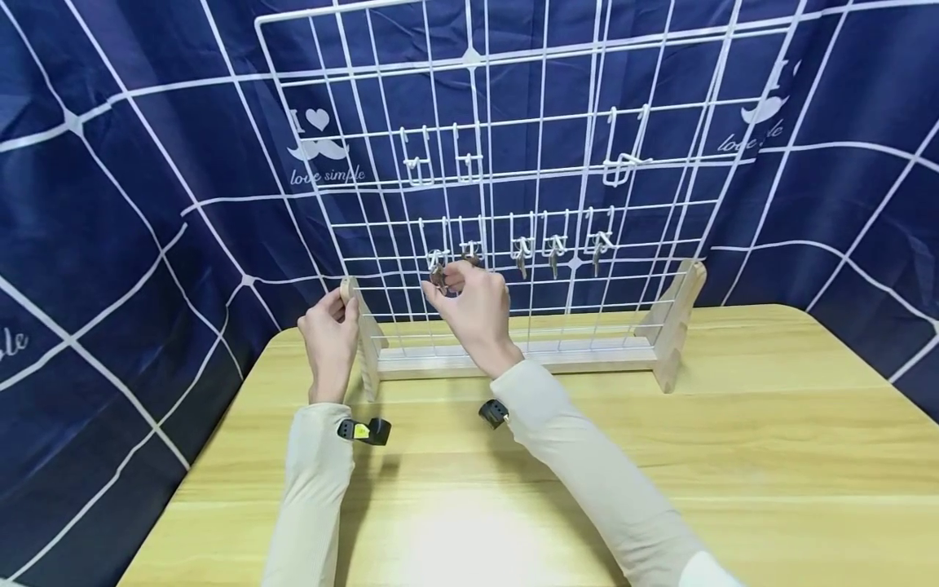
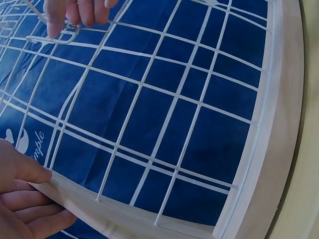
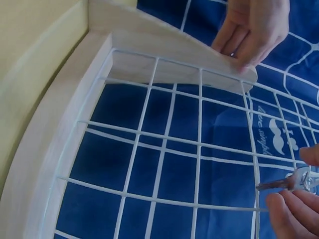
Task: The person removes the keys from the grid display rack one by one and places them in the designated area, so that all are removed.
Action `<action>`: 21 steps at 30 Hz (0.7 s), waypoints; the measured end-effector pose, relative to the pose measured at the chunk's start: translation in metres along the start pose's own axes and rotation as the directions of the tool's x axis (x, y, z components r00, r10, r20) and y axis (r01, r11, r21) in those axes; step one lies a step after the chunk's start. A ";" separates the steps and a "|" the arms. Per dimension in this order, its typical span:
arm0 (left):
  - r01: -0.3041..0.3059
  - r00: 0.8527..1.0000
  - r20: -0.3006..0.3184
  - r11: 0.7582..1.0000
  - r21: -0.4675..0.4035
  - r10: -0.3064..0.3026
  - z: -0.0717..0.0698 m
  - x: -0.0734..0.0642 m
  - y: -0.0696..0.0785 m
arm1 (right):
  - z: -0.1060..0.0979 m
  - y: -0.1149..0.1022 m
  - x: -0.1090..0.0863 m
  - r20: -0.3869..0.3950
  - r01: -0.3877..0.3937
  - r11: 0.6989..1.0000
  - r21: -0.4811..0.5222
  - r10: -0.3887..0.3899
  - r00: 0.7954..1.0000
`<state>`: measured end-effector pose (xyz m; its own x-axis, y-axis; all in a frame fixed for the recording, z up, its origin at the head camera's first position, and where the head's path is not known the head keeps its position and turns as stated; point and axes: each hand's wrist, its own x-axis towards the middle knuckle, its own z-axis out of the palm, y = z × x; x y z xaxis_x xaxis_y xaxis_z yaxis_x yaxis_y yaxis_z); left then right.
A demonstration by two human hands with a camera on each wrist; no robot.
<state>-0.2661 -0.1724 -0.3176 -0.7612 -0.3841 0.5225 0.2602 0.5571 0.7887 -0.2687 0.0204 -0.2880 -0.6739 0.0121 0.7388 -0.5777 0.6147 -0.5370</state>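
Beige sleeves cover both forearms of the person, with a small black camera at each wrist, over a light yellow wood-grained table; its near part shines with strong light. The left hand grips the top of the left side of a pale wooden stand, the thumb on one face and the fingers on the other. The right hand makes a narrow pinch, and between thumb and fingers is a small metal key, just at the leftmost white wire hook of the lower row. I judge that the step in hand is handling this key at the hook, while the other hand steadies the stand; whether the key goes on or comes off, I cannot tell. The next move calls, I think, for a fine turn of the fingertips, so the key's head passes the hook's tip cleanly. To the right, three more metal keys hang on the white wire grid, and other white hooks sit above. Farthest, dark blue cloth with white lines stands behind and at both sides.
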 end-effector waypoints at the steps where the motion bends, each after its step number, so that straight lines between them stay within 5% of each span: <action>1: 0.000 1.000 -0.003 1.000 0.000 0.000 0.000 0.000 0.000 | 0.001 -0.001 0.000 -0.007 0.002 1.000 -0.016 -0.002 1.000; 10: -0.013 1.000 -0.022 1.000 -0.005 0.013 0.001 0.000 -0.001 | 0.000 -0.001 0.000 -0.109 0.077 0.995 0.070 -0.069 0.992; 21: -0.014 0.999 -0.030 1.000 -0.013 0.013 0.001 -0.001 0.000 | -0.014 -0.007 -0.005 -0.120 0.107 0.978 0.181 -0.086 0.989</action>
<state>-0.2660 -0.1715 -0.3184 -0.7396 -0.3985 0.5424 0.2786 0.5523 0.7857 -0.2547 0.0277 -0.2824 -0.5618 0.0541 0.8255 -0.7202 0.4591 -0.5202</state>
